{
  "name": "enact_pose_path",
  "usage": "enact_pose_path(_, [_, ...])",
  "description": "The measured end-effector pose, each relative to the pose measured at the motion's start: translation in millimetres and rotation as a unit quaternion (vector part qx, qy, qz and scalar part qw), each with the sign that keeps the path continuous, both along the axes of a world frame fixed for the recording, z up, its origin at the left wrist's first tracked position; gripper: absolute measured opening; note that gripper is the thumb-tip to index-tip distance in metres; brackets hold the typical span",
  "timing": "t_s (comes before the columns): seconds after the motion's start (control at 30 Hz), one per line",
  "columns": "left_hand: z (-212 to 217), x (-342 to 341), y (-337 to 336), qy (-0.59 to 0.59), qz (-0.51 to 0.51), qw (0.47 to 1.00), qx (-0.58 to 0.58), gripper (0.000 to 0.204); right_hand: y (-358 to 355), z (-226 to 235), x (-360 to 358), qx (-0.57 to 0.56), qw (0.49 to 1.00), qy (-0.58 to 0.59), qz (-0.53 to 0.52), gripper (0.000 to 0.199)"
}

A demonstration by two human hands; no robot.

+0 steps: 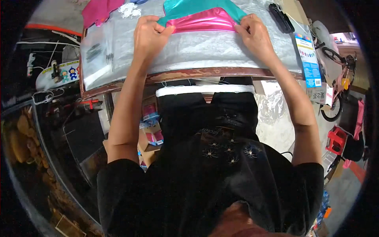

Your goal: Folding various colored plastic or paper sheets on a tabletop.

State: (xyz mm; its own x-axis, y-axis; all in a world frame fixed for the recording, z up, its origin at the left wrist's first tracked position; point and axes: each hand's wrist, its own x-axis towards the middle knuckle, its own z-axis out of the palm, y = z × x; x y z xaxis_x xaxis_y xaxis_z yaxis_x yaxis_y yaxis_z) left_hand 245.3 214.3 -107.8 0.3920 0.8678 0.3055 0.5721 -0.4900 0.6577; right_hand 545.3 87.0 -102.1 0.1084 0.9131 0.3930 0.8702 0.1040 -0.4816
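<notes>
A piece of shiny fabric, teal with a glossy pink strip along its near edge, lies at the far side of the table. My left hand is closed on its left near corner, thumb and fingers pinched together. At the opposite corner my right hand pinches the fabric in the same way. Between the hands the pink edge runs nearly straight. Both wrists are above the covered table top; the fabric's far part passes out of the picture.
Left on the table are a pink cloth, white cords and clear plastic bags. A black elongated object and a blue-and-white printed package are at the right. A bicycle and red stool stand beyond.
</notes>
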Motion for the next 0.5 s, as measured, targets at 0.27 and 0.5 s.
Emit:
enact_pose_path(0.27, [-4.6,-1.0,6.7,0.034,-0.014,0.999,0.007,0.031,0.0,16.0,-27.4,0.153,0.958,-0.240,0.023,0.019])
enact_pose_path(0.5, [-1.1,-0.3,3.2,0.002,-0.012,1.000,-0.009,0.029,-11.5,11.1,-49.0,-0.083,0.952,-0.157,0.250,0.066])
